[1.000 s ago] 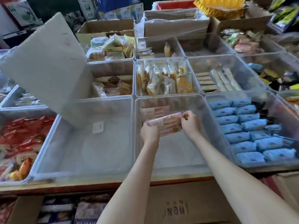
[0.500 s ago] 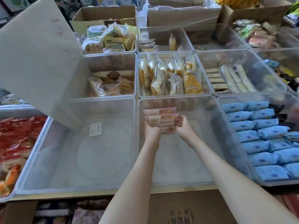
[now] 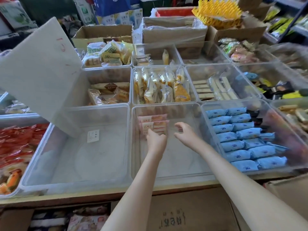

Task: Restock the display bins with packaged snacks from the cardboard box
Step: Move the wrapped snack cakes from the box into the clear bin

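**Pink packets placed at the far left of the middle bin**

Two pink packets [image 3: 153,121] are seen stacked flat against the far wall of the middle bin [image 3: 166,175], at its left corner; the rest of that bin's floor is bare. The left hand [image 3: 155,140] is laid against the near edge of the front packet with its fingers curled under and hidden, so whether the packet is pinched or only pressed cannot be told. The right hand [image 3: 185,133] is held just beside the packets, loosely curled and gripping nothing.

If the left hand is lifted away carelessly, the front packet may be dragged back or skewed, since the wrapper probably slides easily on the smooth plastic. A crooked first row would likely be copied by every row after it.

The cardboard box [image 3: 183,215] is found below the bench [image 3: 83,200], so the bin's near wall must be cleared on each trip. The middle bin is flanked by blue packets [image 3: 241,140] on the right and an empty bin [image 3: 75,164] on the left. A white board [image 3: 38,72] is leaned over the empty bin's far corner, with red packets [image 3: 15,142] beyond.
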Demonstrator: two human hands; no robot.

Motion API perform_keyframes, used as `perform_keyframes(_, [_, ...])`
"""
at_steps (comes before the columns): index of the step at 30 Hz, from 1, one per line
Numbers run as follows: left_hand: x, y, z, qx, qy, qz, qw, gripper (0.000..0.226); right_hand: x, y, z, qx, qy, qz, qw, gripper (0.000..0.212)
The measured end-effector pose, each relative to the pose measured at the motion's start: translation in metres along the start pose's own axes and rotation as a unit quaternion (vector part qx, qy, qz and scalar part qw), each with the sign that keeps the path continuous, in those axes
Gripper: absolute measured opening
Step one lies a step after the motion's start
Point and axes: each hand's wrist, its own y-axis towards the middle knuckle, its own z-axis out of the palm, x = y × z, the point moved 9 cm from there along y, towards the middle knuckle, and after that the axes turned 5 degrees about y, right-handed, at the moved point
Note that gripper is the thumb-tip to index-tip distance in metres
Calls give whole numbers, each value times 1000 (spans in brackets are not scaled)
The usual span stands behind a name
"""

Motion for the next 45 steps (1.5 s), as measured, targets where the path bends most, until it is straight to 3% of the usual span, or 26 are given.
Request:
perform_keyframes(6, [-66,-94,34,34,87,91,991,54,44,-75,-90,-26,-42,-95,994,32])
perform_keyframes(10, [-106,-190,76,34,96,177,979,42,37,-154,-170,-60,-54,-118,990,26])
perform_keyframes(16, [-126,-354,180,51,139,274,950,25,-49,-299,-292,-106,-137,-123,977,22])
perform_keyframes(20, [-122,-432,262,114,224,317,915,25,-130,-374,-335,-55,-120,-82,988,14])
perform_keyframes(24, [-85,-454,338,196,346,295,869,29,-217,-403,-351,-27,-141,-18,990,22])
perform_keyframes(28, [-37,-422,385,207,422,236,851,30,-294,-397,-345,7,-139,59,989,29])
perform_keyframes(31, [-3,-389,414,199,448,186,851,33,-351,-379,-328,53,-140,123,981,29])
perform_keyframes(34, [30,-357,448,206,404,176,874,36,-405,-359,-311,127,-169,191,958,28])
perform_keyframes(37, [58,-328,471,201,393,173,881,37,-462,-328,-294,99,-65,235,965,37])
perform_keyframes(38, [58,-327,469,192,400,164,881,39,-473,-322,-284,178,-202,181,946,41])
perform_keyframes(39, [53,-330,466,188,403,159,882,42,-465,-309,-301,34,-72,143,986,81])
perform_keyframes(40, [52,-328,465,189,409,146,881,45,-468,-327,-287,101,57,339,934,59])
perform_keyframes(41, [56,-323,465,189,419,121,880,48,-492,-333,-270,117,80,368,919,40])
perform_keyframes(42, [57,-321,463,186,419,99,883,50,-498,-329,-269,128,-20,332,934,46])
perform_keyframes(44, [61,-312,466,180,423,71,885,50,-496,-326,-249,203,-9,329,922,84])
perform_keyframes(45, [65,-307,470,180,427,61,884,48,-498,-323,-243,191,29,338,921,94])
